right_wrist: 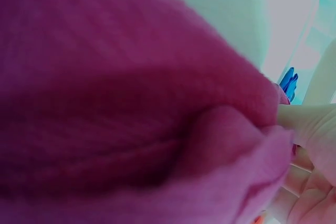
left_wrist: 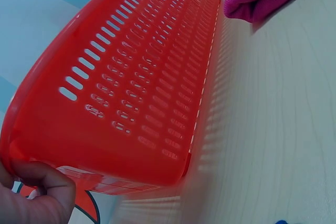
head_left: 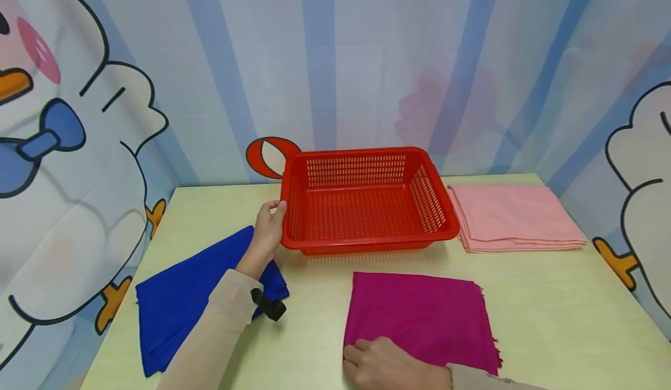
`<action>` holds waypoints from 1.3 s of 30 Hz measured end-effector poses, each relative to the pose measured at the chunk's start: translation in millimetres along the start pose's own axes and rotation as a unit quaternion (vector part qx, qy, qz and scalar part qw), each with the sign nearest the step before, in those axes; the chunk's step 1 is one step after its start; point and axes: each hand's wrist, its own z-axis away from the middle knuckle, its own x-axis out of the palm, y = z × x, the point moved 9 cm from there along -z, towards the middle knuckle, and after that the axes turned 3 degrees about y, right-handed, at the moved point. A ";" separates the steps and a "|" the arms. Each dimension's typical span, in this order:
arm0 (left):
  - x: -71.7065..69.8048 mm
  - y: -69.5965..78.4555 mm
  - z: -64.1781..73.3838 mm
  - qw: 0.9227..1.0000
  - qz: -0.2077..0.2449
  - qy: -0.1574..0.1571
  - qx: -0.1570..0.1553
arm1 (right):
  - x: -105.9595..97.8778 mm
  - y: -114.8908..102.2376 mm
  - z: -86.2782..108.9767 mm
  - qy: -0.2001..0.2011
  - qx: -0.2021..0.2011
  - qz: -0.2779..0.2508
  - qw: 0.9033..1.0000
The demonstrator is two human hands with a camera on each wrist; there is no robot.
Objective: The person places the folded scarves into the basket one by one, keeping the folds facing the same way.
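Pinching red basket [head_left: 369,241] at nine o'clock with left fingers [head_left: 269,206], magenta cloth [head_left: 416,314] at seven o'clock with right fingers [head_left: 352,355]; best to catch every layer before lifting.

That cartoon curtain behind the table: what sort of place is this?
Perhaps a small corner set up for handling cloths, though I can't be sure. The cartoon curtain backs a pale table, and there's a red basket along with a purple cloth.

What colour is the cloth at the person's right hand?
Magenta; the cloth shows best in the head view.
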 end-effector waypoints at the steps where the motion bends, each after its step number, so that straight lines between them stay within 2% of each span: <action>1: 0.0 0.1 -0.2 1.000 0.000 0.000 0.000 | -0.3 -0.6 -0.4 0.002 -0.003 0.004 1.000; 7: 0.8 2.1 -0.2 1.000 -0.002 0.001 0.004 | -1.9 -2.9 -2.0 0.012 -0.011 0.014 1.000; 17: 1.1 4.5 -0.7 1.000 -0.002 0.000 0.008 | 2.0 -1.8 -5.7 -0.021 0.000 -0.017 1.000; 35: 0.1 2.1 -0.2 1.000 -0.002 -0.001 0.004 | -2.8 -12.3 -9.6 0.037 -0.030 -0.012 0.999; 39: -1.1 1.5 0.8 1.000 -0.005 0.000 0.003 | -1.2 -14.2 -11.1 0.027 -0.032 -0.018 0.999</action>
